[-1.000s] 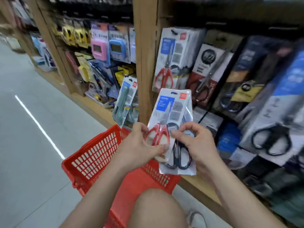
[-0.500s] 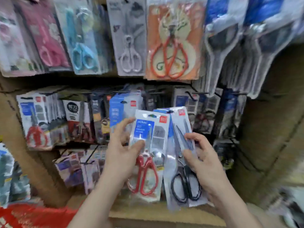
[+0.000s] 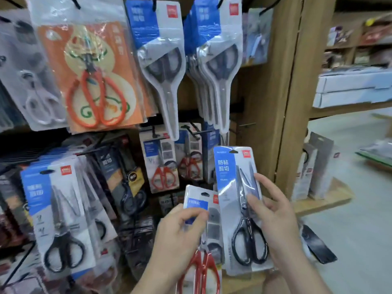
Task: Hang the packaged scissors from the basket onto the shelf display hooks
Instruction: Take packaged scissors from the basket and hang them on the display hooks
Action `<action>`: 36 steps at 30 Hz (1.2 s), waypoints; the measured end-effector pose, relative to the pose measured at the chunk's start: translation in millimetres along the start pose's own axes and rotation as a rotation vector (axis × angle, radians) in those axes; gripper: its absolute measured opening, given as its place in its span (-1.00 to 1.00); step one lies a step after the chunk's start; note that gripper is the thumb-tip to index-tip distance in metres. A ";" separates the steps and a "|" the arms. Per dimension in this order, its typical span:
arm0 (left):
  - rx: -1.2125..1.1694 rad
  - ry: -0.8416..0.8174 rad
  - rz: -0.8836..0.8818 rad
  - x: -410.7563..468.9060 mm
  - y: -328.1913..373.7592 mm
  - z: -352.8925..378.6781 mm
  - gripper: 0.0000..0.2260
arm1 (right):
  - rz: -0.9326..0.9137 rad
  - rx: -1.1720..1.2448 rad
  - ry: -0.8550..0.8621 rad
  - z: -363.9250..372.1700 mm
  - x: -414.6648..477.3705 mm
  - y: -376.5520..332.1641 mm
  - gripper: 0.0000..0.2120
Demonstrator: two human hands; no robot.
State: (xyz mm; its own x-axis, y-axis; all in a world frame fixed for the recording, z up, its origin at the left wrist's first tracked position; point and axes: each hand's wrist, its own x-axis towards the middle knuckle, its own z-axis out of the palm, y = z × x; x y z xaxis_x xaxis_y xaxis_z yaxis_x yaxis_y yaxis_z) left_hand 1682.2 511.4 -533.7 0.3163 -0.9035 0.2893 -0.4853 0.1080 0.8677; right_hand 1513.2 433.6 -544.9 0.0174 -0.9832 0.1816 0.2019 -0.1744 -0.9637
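My left hand (image 3: 180, 236) grips a pack of red-handled scissors (image 3: 203, 247) low in the middle, thumb across its blue label. My right hand (image 3: 273, 217) holds a taller pack of black-handled scissors (image 3: 237, 204) upright beside it, fingers curled over its right edge. Both packs sit in front of the shelf display. A matching black-handled pack (image 3: 57, 219) hangs at the lower left, and matching red-handled packs (image 3: 161, 164) hang on a hook (image 3: 156, 132) straight behind. The basket is out of view.
Above hang orange gourd-card scissors (image 3: 93, 73), white scissors (image 3: 31, 81) and two rows of grey-handled scissors (image 3: 214, 60). A wooden shelf post (image 3: 286, 92) stands right of the display. Beyond it are an aisle floor and shelves with white boxes (image 3: 352, 88).
My view has swung right and up along the shelf. The two packs have come apart: the black-handled one is raised higher in my right hand, the red-handled one lower in my left.
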 end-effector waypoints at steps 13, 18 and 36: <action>0.034 -0.095 -0.028 23.6 11.5 36.6 -0.87 | -0.063 -0.025 0.028 1.5 51.3 -12.1 -0.55; 0.030 -0.104 -0.045 21.5 7.5 41.6 -0.85 | -0.059 -0.060 0.031 -3.8 54.8 -8.6 -0.56; 0.002 -0.038 -0.149 41.6 4.5 51.1 -0.80 | 0.112 -0.137 -0.376 -29.8 38.8 -10.9 -0.44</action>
State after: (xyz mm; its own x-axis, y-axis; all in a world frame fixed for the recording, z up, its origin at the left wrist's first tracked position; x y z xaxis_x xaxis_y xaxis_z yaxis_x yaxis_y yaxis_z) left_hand 1651.6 453.1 -538.4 0.3533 -0.9246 0.1421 -0.4367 -0.0287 0.8991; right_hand 1482.5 395.7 -533.1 0.3938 -0.9128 0.1085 0.0465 -0.0981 -0.9941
